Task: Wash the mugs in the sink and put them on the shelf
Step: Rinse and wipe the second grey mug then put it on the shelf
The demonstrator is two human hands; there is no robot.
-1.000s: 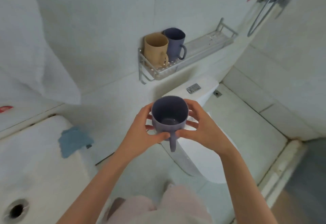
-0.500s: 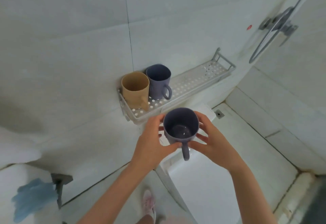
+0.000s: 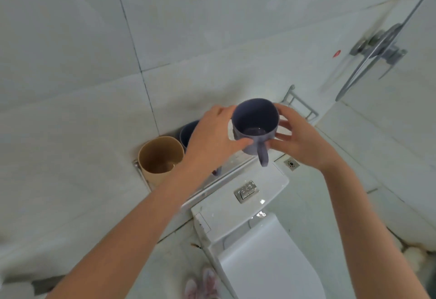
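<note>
Purple mug point(image 3: 254, 124) between both hands' curled fingers point(image 3: 286, 137), upright.

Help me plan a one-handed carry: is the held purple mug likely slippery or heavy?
Probably slippery: water pools inside the held purple mug, so its walls may be wet. Likely light: the left hand and right hand hold it by the fingers alone.

Outstretched, left hand point(image 3: 213, 138) and right hand point(image 3: 304, 144) curl inward.

The left hand point(image 3: 212, 138) and right hand point(image 3: 304, 142) hold a blue mug point(image 3: 256, 119) upright near the shelf point(image 3: 301, 108).
</note>
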